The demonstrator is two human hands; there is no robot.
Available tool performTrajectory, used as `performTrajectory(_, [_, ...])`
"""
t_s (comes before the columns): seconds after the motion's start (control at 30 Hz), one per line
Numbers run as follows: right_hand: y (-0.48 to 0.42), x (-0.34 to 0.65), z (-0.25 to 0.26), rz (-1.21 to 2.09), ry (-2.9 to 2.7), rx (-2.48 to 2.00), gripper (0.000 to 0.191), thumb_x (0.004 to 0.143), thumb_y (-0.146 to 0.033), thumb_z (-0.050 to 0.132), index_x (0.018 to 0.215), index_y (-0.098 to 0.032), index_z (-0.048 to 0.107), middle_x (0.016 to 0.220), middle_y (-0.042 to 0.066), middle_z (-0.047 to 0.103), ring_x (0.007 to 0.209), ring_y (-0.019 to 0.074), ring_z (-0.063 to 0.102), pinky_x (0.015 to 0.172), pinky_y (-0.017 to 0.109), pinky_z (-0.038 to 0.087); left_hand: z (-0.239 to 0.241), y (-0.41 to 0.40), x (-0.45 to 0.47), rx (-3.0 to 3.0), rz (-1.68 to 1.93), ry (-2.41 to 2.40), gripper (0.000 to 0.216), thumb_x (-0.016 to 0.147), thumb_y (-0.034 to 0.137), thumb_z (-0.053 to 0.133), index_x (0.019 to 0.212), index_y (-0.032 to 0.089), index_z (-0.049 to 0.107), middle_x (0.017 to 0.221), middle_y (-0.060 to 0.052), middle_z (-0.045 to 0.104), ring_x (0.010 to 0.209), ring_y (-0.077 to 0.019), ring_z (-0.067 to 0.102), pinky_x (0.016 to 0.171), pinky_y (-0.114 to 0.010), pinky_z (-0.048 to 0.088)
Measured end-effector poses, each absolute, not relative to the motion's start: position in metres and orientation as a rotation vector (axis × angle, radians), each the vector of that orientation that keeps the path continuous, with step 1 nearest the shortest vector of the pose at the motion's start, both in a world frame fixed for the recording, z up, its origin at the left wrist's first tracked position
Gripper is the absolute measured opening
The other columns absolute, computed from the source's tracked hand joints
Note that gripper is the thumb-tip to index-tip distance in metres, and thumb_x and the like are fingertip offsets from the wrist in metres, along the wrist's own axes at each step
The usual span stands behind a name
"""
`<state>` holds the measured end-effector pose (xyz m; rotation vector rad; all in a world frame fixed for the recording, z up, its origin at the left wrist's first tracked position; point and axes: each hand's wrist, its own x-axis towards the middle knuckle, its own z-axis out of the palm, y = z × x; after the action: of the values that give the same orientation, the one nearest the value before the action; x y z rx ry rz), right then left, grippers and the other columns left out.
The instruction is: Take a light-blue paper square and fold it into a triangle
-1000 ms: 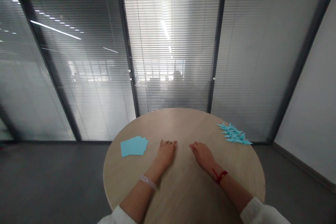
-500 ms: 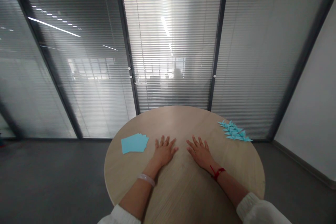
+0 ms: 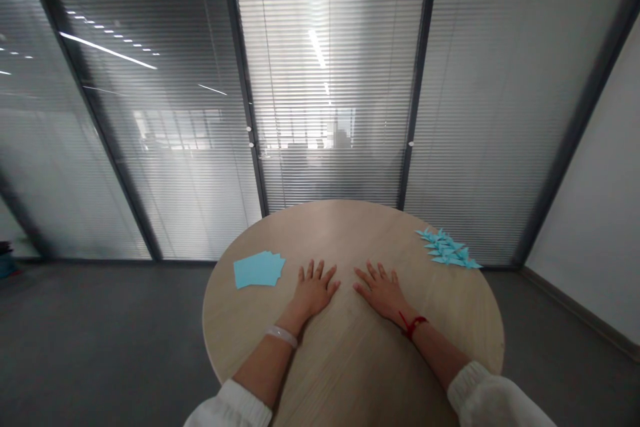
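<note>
- Tabletop (image 3: 350,360): round, pale wood-grain laminate, smooth matte face, thin rounded edge.
- Paper sheets (image 3: 259,269): flat light-blue squares, fanned in a loose stack, corners offset; placed on the left part of the tabletop, near the left hand but apart from it.
- Folded paper pieces (image 3: 447,250): same light-blue stock, creased into small pointed shapes, heaped in a narrow cluster at the far right rim of the tabletop; exact form too small to tell.
- Left hand (image 3: 314,290): palm down, flat on the wood, fingers spread and extended away from the body; holds nothing; touches only the tabletop.
- Right hand (image 3: 383,288): palm down, flat on the wood, fingers spread; holds nothing; touches only the tabletop; well apart from the folded paper pieces.
- Spacing: hands side by side near the table centre, thumbs turned toward each other, a narrow strip of bare wood between them.
- Left wrist: pale translucent bangle (image 3: 281,335), smooth and rigid in look.
- Right wrist: thin red cord (image 3: 413,325), knotted.
- Sleeves (image 3: 235,407): white ribbed knit, cuffs pushed up the forearms.
- Glass partition (image 3: 330,80): dark metal frames, horizontal slatted blinds behind the panes.
- Floor (image 3: 100,340): dark grey, fine carpet-like texture.
</note>
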<state>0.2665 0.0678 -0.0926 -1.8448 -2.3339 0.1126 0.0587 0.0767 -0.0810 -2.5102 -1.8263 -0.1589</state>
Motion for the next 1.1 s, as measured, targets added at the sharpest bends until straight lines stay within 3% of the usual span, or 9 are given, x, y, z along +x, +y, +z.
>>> performTrajectory(1.1, [0.0677,0.2669,-0.0936,0.111,-2.334,-1.841,0.057,0.092,-0.059,0.021,0.143,-0.034,0.027,0.153,0.006,0.02,0.139,0.0344,0.015,0.105,0.06,0.008,-0.0856,0.0811,0.0571,-2.538,-0.178,-1.824,0.063,0.089,0.061,0.013,0.143,0.032,0.028,0.152,-0.01,0.024,0.139,-0.0349,0.013,0.107,-0.058,0.01])
